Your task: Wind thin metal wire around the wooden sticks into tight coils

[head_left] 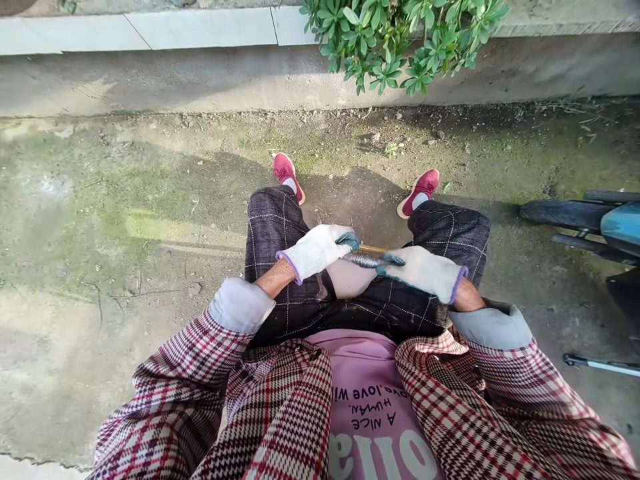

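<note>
Both of my hands wear white knit gloves with dark teal fingertips and purple cuffs, and they meet above my lap. My left hand (330, 247) is closed at the left end of a short, silvery-grey piece with a ribbed, spring-like surface (363, 259). My right hand (420, 270) grips the right end of it, fingers pointing left. Just beyond the ribbed piece, a thin yellowish-brown rod (371, 249) runs between the two hands. The gloves cover both ends, so the exact kind of either thing cannot be made out.
Below my hands, a pale flat surface (350, 279) shows between my checked trouser legs. A low concrete wall (200, 80) with white tiles and a leafy green plant (400, 40) stands ahead. At right are a small dark wheel with blue bodywork (570, 215) and a thin pole (600, 365).
</note>
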A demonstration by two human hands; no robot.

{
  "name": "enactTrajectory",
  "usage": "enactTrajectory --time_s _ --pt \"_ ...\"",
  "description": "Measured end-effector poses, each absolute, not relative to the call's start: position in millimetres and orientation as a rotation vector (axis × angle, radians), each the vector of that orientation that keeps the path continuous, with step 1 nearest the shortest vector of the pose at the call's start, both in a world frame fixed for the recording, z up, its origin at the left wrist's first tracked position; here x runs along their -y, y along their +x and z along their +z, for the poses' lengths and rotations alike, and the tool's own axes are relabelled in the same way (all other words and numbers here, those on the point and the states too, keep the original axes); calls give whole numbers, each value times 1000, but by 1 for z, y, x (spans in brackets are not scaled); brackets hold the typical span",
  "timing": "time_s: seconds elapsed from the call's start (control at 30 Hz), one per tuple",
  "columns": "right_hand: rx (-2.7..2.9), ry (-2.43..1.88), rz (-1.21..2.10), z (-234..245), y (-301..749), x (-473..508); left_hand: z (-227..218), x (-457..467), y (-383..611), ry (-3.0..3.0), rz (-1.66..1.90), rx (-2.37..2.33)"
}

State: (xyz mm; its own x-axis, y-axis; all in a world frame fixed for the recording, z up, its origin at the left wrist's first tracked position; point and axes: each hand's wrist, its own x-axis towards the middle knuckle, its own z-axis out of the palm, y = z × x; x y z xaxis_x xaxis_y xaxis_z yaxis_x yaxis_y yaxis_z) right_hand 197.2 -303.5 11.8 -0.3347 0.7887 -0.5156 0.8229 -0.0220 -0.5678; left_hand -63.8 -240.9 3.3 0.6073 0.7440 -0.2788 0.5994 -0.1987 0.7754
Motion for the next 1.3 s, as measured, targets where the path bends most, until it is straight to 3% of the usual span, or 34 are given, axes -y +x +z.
enactTrajectory --time_s 0.07,0.17,0.27,0.37,0.47,0.57,0.7,0.93,1.0,1.13,1.3 --pt "-2125 1939 -1143 12 200 299 5 242 -62 1891 160 -1109" --pt "-2061 2219 -1250 19 201 295 10 245 -59 1781 177 -1084" --pt "-1825 2442 -1857 30 199 297 13 249 -57 1640 252 -914" --pt "-1510 2384 -2538 38 199 303 11 254 -55 1529 266 -797" --pt "-1468 2114 -2839 44 204 308 8 254 -55 1516 219 -822" --pt "-1565 1701 -2781 47 207 308 7 247 -56 1483 255 -920" --pt "-1737 1369 -2399 45 203 304 11 238 -61 1492 326 -981" --pt "-2169 1830 -1336 22 197 301 23 240 -64 1909 213 -1117" --pt "-2181 1968 -1170 19 199 299 25 242 -63 1932 190 -1141" --pt "-2104 2222 -1369 25 200 297 26 246 -59 1824 255 -1119" --pt "-1693 2359 -2289 40 195 303 28 249 -55 1522 322 -973"
